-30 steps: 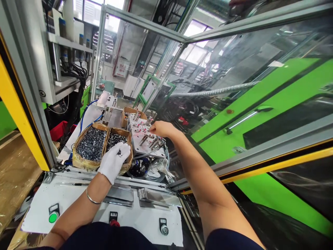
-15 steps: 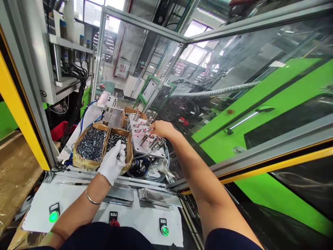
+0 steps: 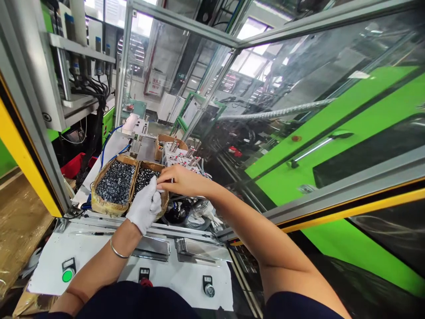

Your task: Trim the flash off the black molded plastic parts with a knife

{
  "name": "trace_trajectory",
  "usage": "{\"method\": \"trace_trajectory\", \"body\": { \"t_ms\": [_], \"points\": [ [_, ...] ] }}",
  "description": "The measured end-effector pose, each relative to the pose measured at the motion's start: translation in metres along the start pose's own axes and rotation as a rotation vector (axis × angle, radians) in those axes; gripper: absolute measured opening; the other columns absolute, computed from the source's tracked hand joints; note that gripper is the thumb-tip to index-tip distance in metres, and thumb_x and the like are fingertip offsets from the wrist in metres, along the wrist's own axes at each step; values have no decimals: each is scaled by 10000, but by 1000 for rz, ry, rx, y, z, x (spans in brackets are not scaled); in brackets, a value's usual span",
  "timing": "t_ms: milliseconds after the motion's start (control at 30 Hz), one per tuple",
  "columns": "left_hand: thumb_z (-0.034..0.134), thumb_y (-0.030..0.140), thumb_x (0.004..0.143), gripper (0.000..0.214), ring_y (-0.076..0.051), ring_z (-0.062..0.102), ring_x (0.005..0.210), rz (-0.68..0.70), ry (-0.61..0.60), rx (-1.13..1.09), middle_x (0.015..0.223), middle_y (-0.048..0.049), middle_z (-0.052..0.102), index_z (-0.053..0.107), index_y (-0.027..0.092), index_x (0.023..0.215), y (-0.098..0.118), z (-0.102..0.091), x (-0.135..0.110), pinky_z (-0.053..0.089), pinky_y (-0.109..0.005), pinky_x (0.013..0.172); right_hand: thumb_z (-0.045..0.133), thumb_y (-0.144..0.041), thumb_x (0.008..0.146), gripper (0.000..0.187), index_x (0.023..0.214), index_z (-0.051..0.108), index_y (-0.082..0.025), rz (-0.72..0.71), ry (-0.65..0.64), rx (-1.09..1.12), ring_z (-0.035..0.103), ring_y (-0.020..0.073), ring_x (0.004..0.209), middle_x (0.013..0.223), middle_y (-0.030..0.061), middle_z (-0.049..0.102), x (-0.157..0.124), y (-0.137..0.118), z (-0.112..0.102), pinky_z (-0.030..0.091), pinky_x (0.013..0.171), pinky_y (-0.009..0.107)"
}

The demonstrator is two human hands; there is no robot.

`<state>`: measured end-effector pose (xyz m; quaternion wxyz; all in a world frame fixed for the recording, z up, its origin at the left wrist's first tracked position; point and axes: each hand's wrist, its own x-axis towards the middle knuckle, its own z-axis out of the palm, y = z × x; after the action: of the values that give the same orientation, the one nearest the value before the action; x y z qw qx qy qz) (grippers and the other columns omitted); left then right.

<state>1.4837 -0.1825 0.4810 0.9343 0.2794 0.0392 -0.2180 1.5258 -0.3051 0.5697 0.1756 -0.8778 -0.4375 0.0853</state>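
My left hand [image 3: 144, 205], in a white glove, rests closed over the near end of the right cardboard box [image 3: 148, 176] of small dark metal parts. My bare right hand [image 3: 179, 180] reaches across to the gloved fingers and pinches a small part at their tips. A second cardboard box [image 3: 115, 182] full of the same dark parts lies to the left. Behind my right hand stands a metal fixture plate [image 3: 181, 158] with upright pins and red marks, partly hidden by the hand.
A third box [image 3: 162, 142] sits farther back. The white control panel [image 3: 109, 266] near me carries a green button [image 3: 67, 274], a red button [image 3: 145, 281] and a small knob [image 3: 208, 289]. Glass guard panels [image 3: 299, 88] and a green machine [image 3: 348, 119] stand to the right.
My right hand left the fixture plate and came back left to meet the gloved left hand over the box. The left hand stayed on the box, its fingers curling in.
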Motion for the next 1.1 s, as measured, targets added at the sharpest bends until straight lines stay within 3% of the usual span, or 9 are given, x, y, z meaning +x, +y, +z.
{"method": "trace_trajectory", "body": {
  "t_ms": [100,167,200,267,333,433,567,700,1100],
  "points": [
    [707,595,715,488,5,214,298,14,20,70,415,122,341,461,175,673,0,-1,2,133,-120,320,573,-237,846,192,851,736,-136,61,18,9,600,123,720,799,46,700,-5,7,-10,448,695,237],
    [643,597,770,445,-18,357,353,144,57,223,494,75,464,573,157,777,0,-5,6,253,-126,350,583,-256,808,194,842,735,-141,173,119,-4,606,123,704,788,30,703,-12,21,-24,449,673,227],
    [617,549,810,398,-49,491,447,249,80,355,586,29,565,622,155,864,0,-7,10,369,-143,414,586,-258,786,196,839,735,-143,249,191,-23,609,125,704,782,22,705,-16,32,-33,448,666,223],
    [598,352,842,287,-171,670,900,467,130,711,957,-88,706,658,161,1047,-2,-14,17,546,-279,767,593,-231,731,199,824,744,-141,416,287,-97,616,134,714,774,12,710,-25,58,-51,443,667,216],
    [578,141,776,414,-301,451,1335,581,139,1073,1349,-157,579,633,141,1186,-6,-23,25,352,-489,1110,618,-216,674,185,769,758,-139,568,170,-149,618,145,703,723,1,708,-34,84,-64,433,661,216],
    [461,-3,712,646,-309,248,1454,652,35,1311,1527,-174,366,523,95,1347,-13,-35,32,166,-544,1194,680,-275,634,190,733,774,-143,679,-97,-96,623,162,702,680,1,713,-43,110,-69,441,665,224],
    [353,-34,740,712,-166,353,1413,907,28,1188,1526,-90,395,454,163,1417,-15,-41,29,241,-360,1209,749,-431,595,324,762,790,-157,691,-201,27,631,174,736,742,31,744,-48,121,-57,464,690,235],
    [351,-15,792,654,-155,389,1393,1043,111,1048,1495,-72,448,478,192,1399,-7,-38,17,276,-343,1199,746,-484,582,400,786,794,-144,688,-214,110,645,191,777,798,61,757,-51,127,-49,480,709,244],
    [375,47,874,549,-174,426,1370,1016,157,871,1470,-44,481,504,235,1373,-1,-40,-18,295,-376,1201,735,-312,599,211,722,780,-147,700,-132,18,660,194,744,716,46,749,-51,117,-44,511,712,250]
  ]
}}
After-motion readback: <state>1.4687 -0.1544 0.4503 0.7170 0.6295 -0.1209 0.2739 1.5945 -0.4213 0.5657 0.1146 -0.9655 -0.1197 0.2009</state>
